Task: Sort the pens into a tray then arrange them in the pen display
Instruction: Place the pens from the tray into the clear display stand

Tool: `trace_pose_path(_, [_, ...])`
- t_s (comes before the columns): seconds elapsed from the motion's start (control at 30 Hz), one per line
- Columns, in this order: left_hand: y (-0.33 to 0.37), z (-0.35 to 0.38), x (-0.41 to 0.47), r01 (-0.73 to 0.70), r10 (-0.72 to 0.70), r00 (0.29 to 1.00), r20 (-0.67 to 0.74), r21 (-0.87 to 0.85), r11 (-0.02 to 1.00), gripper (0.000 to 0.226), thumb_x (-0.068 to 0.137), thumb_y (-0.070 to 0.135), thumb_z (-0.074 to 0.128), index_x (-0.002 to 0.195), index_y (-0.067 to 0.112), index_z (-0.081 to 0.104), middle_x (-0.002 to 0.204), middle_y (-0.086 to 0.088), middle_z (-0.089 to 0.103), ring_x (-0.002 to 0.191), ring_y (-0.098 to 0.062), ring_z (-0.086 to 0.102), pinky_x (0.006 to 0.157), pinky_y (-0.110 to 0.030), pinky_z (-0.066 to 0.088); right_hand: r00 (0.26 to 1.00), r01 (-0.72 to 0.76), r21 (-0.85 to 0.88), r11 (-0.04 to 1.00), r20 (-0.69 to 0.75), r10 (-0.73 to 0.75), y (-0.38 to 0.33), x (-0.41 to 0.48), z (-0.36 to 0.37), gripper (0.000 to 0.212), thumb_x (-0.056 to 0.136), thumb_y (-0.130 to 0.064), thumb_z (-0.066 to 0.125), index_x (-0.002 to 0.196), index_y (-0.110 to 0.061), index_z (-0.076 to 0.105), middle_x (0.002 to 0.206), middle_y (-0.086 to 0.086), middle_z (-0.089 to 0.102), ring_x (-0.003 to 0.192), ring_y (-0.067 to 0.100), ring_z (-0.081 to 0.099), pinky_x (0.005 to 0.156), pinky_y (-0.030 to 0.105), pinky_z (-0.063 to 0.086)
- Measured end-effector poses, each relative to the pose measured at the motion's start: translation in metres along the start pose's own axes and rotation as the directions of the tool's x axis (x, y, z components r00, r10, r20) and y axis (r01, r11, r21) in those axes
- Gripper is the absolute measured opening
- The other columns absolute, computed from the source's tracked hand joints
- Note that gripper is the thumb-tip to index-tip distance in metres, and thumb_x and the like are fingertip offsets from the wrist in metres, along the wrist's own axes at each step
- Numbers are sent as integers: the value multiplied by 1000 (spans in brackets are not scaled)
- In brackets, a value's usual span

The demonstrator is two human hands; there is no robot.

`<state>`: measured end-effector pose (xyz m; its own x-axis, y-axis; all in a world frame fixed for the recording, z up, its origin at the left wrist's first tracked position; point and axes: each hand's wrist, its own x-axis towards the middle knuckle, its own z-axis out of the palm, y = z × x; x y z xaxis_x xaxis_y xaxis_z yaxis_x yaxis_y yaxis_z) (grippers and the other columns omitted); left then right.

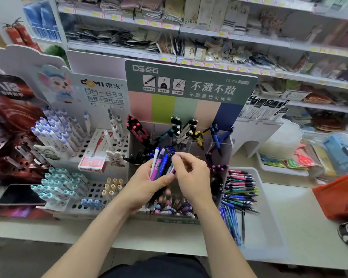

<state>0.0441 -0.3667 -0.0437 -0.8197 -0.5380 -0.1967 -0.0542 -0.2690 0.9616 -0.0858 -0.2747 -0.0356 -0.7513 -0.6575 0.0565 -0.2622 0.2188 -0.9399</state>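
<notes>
My left hand (147, 183) grips a bunch of pens (161, 163) in white, pink, blue and black, held upright over the middle of the pen display (225, 145). My right hand (191, 173) pinches one pen of that bunch near its top. The display has clear compartments with red-black, black-white, yellow and blue pens at the back and purple and pastel pens in front. To its right lies a white tray (269, 223) with several pens (239, 187) sorted in flat rows.
A white hole rack (100, 189) with purple, teal and yellow pens stands left of the display, with a red pen box (92, 157) on it. A phone (20, 195) lies at far left. Packaged goods and an orange pouch (335, 195) sit at right. Shelves rise behind.
</notes>
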Motion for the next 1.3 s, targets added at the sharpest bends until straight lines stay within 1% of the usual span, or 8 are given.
trace_pose_path(0.2, [2,1,-5,34,-36,997,75,31,999,44,96,19,73,133,11,53,109,-19,78,69,-26,65,51,-31,54,961,-276,308,910,74,267,-12,-2,-12,9,99,-12,72,95,-10,81,82,1,78,73,6,72,63,21,58])
trace_pose_path(0.47, [2,-6,-6,69,-88,986,145,135,988,28,106,12,64,131,11,51,108,-20,77,62,-24,59,48,-27,47,873,69,461,885,-457,170,-16,20,-23,17,113,-23,50,114,-13,63,86,3,75,72,8,63,69,24,52])
trace_pose_path(0.57, [-2,-10,-9,43,-55,995,82,147,988,25,106,15,64,128,12,52,110,-17,78,64,-24,58,51,-28,48,792,226,267,937,-611,-17,-11,29,-33,14,115,-22,45,119,-14,56,94,4,74,78,15,68,71,32,58])
trace_pose_path(0.77, [-1,-12,-5,-14,21,999,-50,135,991,23,107,19,62,129,18,56,111,-13,79,66,-24,58,55,-24,50,945,286,-304,909,-67,-320,32,27,-13,12,110,-19,56,115,-19,66,90,-7,71,78,10,62,68,35,47])
trace_pose_path(0.9, [-2,-13,-7,-5,15,998,-63,165,986,24,107,21,63,129,17,55,110,-11,79,67,-24,59,58,-25,51,901,253,-624,739,-125,-414,43,25,-6,21,105,-25,61,117,-22,77,109,-2,74,100,24,57,77,36,38])
trace_pose_path(1.07, [3,-10,-9,-1,7,999,-37,144,990,27,106,21,64,132,19,55,111,-10,79,67,-23,59,58,-24,51,957,231,-551,802,-22,-290,25,22,-8,29,106,-31,50,99,-25,78,102,-3,74,97,28,59,81,44,45])
trace_pose_path(1.17, [7,-9,-10,-6,2,1000,28,156,988,31,105,19,65,135,20,54,102,-8,80,66,-23,59,56,-24,51,953,240,-270,933,-116,-279,6,9,-8,26,105,-34,54,112,-27,78,105,-13,73,100,15,63,90,41,51])
trace_pose_path(1.3, [11,-8,-11,-9,-28,986,164,222,975,35,105,19,68,137,21,55,86,-7,71,65,-24,60,57,-31,51,988,90,-72,993,134,-80,-18,-1,-1,17,98,-42,67,105,-36,81,100,-16,76,99,7,68,89,33,56])
